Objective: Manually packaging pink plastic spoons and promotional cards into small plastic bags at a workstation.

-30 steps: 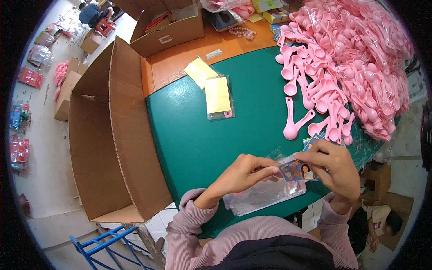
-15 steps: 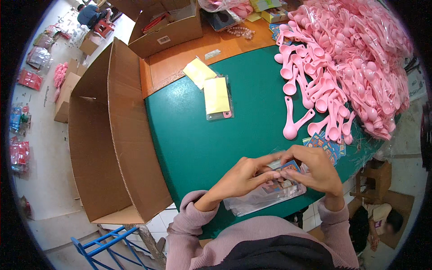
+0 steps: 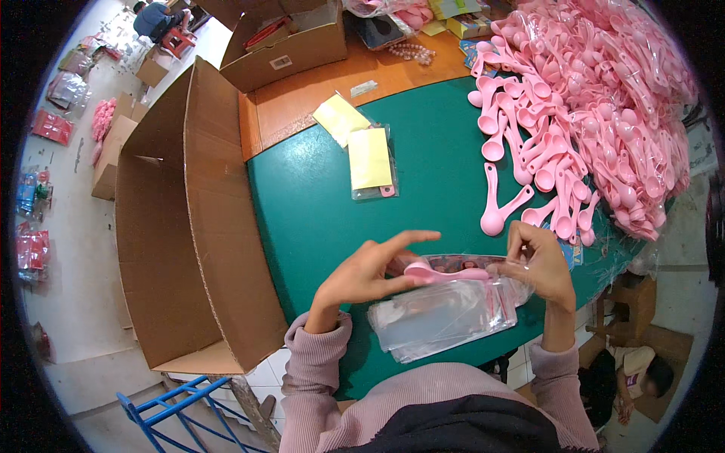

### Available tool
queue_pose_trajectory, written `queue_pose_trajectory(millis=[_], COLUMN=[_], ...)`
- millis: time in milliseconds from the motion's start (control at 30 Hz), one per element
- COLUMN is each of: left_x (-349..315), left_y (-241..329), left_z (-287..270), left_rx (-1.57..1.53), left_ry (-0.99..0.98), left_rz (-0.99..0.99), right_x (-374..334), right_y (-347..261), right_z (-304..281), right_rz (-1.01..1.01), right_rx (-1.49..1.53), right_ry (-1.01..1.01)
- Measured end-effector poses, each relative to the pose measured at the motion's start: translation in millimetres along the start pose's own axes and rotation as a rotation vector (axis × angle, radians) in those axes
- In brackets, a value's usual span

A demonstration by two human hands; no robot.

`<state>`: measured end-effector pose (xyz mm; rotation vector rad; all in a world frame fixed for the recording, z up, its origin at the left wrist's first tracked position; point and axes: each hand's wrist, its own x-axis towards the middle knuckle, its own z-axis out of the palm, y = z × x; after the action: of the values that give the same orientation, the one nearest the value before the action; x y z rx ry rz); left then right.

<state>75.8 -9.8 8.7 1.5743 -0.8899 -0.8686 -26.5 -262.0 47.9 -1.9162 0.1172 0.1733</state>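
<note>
A pink double-ended measuring spoon (image 3: 453, 276) lies across the mouth of a clear plastic bag (image 3: 521, 291) with a printed card (image 3: 472, 262) behind it. My left hand (image 3: 366, 270) has its index finger stretched out, while its thumb and another finger pinch the spoon's left end. With thumb and bent fingers, my right hand (image 3: 540, 260) grips the bag's right edge. Whether the spoon is fully inside the bag cannot be made out. Under both hands lies a stack of clear bags (image 3: 430, 325) on the green tabletop (image 3: 302, 219).
Pink measuring spoons (image 3: 596, 113) are heaped at the right, some loose at the heap's edge. Two bagged packs with yellow backs (image 3: 370, 158) lie farther off. A tall open carton (image 3: 226, 219) stands left; a smaller box (image 3: 287, 53) sits behind. Printed cards (image 3: 570, 253) lie beyond my right hand.
My hands have drawn apart, the left one moving left. The pink spoon now shows between them, and the stack of bags is more exposed. The printed card was mostly under my fingers before.
</note>
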Motion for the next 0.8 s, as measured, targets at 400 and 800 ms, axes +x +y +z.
queue_pose_trajectory(millis=[400, 800], left_x=[3.8, -11.3], left_y=[4.6, -12.8], left_z=[19.0, 56.4], left_rx=[0.153, -0.669], left_ry=[0.3, 0.248], left_rz=[-0.046, -0.226], right_x=[8.8, 6.8], right_y=[15.4, -4.9], right_z=[12.5, 59.0], right_rz=[-0.015, -0.384], right_rx=[0.096, -0.521], right_ry=[0.12, -0.005])
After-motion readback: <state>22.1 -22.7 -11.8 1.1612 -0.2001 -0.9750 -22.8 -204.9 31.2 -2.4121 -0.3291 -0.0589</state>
